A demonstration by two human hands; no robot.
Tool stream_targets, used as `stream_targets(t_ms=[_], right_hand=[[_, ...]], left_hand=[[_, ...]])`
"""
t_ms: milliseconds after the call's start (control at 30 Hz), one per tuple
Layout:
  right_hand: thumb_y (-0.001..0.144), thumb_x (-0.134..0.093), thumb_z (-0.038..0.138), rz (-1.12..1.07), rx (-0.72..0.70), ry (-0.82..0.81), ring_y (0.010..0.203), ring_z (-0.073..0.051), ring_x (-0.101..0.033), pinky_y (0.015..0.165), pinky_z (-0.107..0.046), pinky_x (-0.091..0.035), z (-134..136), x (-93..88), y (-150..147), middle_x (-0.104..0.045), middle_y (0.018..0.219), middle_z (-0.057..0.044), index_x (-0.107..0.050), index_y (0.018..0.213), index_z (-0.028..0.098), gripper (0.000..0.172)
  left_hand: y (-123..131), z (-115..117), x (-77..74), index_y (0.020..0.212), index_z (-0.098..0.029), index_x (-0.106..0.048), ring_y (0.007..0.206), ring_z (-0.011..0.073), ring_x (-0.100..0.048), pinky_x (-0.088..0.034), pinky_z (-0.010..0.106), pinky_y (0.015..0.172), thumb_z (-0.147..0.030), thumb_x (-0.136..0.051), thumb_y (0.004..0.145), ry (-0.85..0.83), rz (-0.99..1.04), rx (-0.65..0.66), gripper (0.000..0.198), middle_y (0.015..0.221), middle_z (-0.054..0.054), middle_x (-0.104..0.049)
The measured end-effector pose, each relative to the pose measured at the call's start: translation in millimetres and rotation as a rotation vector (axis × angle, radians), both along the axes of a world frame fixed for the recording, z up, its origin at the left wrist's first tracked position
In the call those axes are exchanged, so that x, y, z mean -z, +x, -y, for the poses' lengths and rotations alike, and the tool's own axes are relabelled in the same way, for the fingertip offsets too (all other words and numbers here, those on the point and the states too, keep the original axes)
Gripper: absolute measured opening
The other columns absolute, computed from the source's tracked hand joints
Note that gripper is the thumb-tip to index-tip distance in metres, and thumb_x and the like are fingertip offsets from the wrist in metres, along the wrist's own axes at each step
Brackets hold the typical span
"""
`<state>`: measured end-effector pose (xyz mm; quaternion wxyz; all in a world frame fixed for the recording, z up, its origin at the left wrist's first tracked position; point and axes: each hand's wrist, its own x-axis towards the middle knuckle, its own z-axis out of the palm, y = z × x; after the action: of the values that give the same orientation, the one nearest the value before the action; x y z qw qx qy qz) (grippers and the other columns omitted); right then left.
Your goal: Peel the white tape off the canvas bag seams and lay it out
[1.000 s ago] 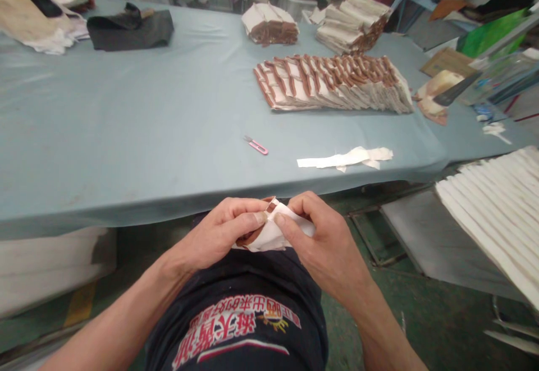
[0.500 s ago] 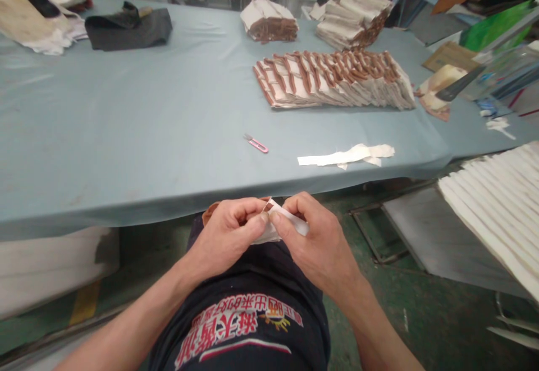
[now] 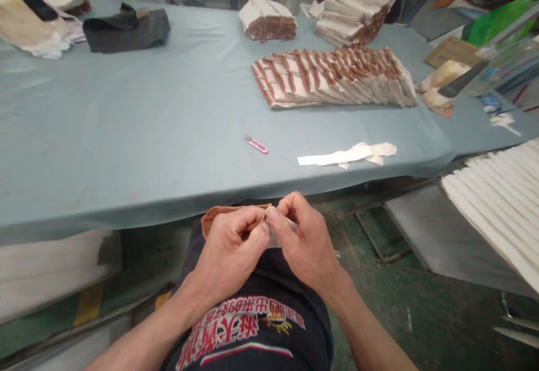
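Just in front of the table edge, my left hand (image 3: pixel 233 247) and my right hand (image 3: pixel 305 244) meet over my lap, thumbs and fingertips pinched close together. Between them is a folded brown and white fabric piece (image 3: pixel 209 218), its brown part showing beyond my left hand and a bit of white under the fingers. The exact fold at the fingertips is mostly hidden. On the table ahead lie pink thread snips (image 3: pixel 256 143). To their right is a pile of white fabric strips (image 3: pixel 347 155).
A blue-grey cloth covers the table (image 3: pixel 126 135). Farther back are a long row of folded brown and white pieces (image 3: pixel 332 79), two more stacks and a dark folded cloth (image 3: pixel 126 28). White layered fabric (image 3: pixel 501 197) stands at the right, beside a metal frame.
My right thumb and fingers have rolled inward over the white strip, which now shows much less. Both hands have closed nearer together, and more brown fabric shows behind my left hand.
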<state>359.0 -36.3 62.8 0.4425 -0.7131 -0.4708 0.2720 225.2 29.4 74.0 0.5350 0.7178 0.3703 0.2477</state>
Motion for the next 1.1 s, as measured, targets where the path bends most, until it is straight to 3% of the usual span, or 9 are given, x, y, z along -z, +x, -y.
stream_targets(t_ms=[167, 267, 367, 500, 633, 767, 867, 967, 1100], right_hand=[[0.102, -0.048, 0.049, -0.363, 0.013, 0.041, 0.067, -0.014, -0.047, 0.064, -0.028, -0.040, 2.6, 17.6, -16.8, -0.047, 0.073, 0.005, -0.045, 0.081, 0.024, 0.033], [0.101, -0.051, 0.055, -0.637, -0.131, -0.003, 0.063, -0.012, -0.042, 0.057, -0.025, -0.037, 4.2, 17.7, -13.0, -0.043, 0.073, 0.006, -0.046, 0.086, 0.024, 0.035], [0.098, -0.058, 0.060, -0.732, -0.323, -0.043, 0.058, -0.011, -0.031, 0.050, -0.023, -0.028, 3.9, 12.0, -0.6, -0.036, 0.070, 0.008, -0.043, 0.087, 0.025, 0.040], [0.100, -0.057, 0.059, -0.625, -0.446, 0.055, 0.062, -0.011, -0.029, 0.055, -0.024, -0.030, 1.7, 7.7, 9.9, -0.034, 0.073, 0.007, -0.039, 0.081, 0.024, 0.044], [0.102, -0.052, 0.058, -0.551, -0.419, 0.082, 0.062, -0.012, -0.031, 0.057, -0.024, -0.033, 1.0, 17.0, 7.2, -0.035, 0.073, 0.007, -0.039, 0.082, 0.025, 0.042], [0.105, -0.048, 0.056, -0.526, -0.359, 0.093, 0.062, -0.012, -0.040, 0.058, -0.025, -0.037, 2.1, 27.9, 2.6, -0.042, 0.071, 0.006, -0.043, 0.082, 0.024, 0.040], [0.107, -0.042, 0.057, -0.545, -0.288, 0.095, 0.054, -0.012, -0.043, 0.052, -0.024, -0.036, 3.5, 27.1, 6.1, -0.047, 0.065, 0.007, -0.051, 0.094, 0.022, 0.038], [0.109, -0.037, 0.056, -0.417, -0.191, 0.181, 0.052, -0.013, -0.047, 0.052, -0.025, -0.040, 5.6, 14.2, 17.6, -0.053, 0.063, 0.006, -0.055, 0.106, 0.020, 0.040], [0.104, -0.053, 0.051, -0.041, -0.279, 0.319, 0.098, -0.022, -0.069, 0.088, -0.035, -0.053, 7.3, -20.7, 30.1, -0.073, 0.105, -0.007, -0.061, 0.114, 0.021, 0.033]], left_hand=[[7.9, 10.4, 8.2, 0.060, -0.017, -0.052, 0.054, 0.0111, -0.044, -0.033, 0.025, 0.052, -0.023, -0.045, 0.084, 0.108, 0.030, -0.121, 0.026, 0.056, -0.002, -0.050], [3.8, 5.2, 10.8, 0.057, -0.019, -0.048, 0.052, 0.0104, -0.039, -0.030, 0.025, 0.051, -0.024, -0.043, 0.080, 0.044, 0.067, -0.031, 0.024, 0.054, -0.003, -0.043], [-4.4, -2.8, 8.0, 0.055, -0.020, -0.045, 0.054, 0.0107, -0.037, -0.031, 0.025, 0.052, -0.027, -0.044, 0.076, -0.090, 0.118, 0.094, 0.022, 0.054, -0.003, -0.040], [-11.0, -10.0, 6.7, 0.057, -0.018, -0.049, 0.051, 0.0089, -0.033, -0.027, 0.024, 0.049, -0.027, -0.049, 0.071, -0.333, 0.176, 0.202, 0.017, 0.055, -0.004, -0.041], [-10.8, -13.6, 18.7, 0.057, -0.017, -0.053, 0.051, 0.0091, -0.034, -0.026, 0.024, 0.048, -0.027, -0.053, 0.066, -0.501, 0.215, 0.167, 0.014, 0.056, -0.004, -0.044], [-11.4, -15.8, 25.9, 0.057, -0.017, -0.052, 0.051, 0.0093, -0.031, -0.024, 0.023, 0.048, -0.029, -0.054, 0.063, -0.545, 0.219, 0.151, 0.013, 0.055, -0.004, -0.042], [-13.4, -18.9, 14.9, 0.063, -0.017, -0.054, 0.052, 0.0101, -0.035, -0.027, 0.023, 0.050, -0.030, -0.055, 0.069, -0.503, 0.199, 0.212, 0.014, 0.058, -0.003, -0.044], [-15.2, -24.5, -6.7, 0.066, -0.017, -0.055, 0.062, 0.0123, -0.043, -0.034, 0.024, 0.056, -0.026, -0.054, 0.076, -0.327, 0.173, 0.359, 0.014, 0.070, 0.000, -0.052], [-18.5, -30.7, -31.5, 0.069, -0.017, -0.055, 0.065, 0.0123, -0.045, -0.035, 0.024, 0.058, -0.022, -0.052, 0.081, -0.175, 0.087, 0.539, 0.014, 0.075, 0.001, -0.055]])
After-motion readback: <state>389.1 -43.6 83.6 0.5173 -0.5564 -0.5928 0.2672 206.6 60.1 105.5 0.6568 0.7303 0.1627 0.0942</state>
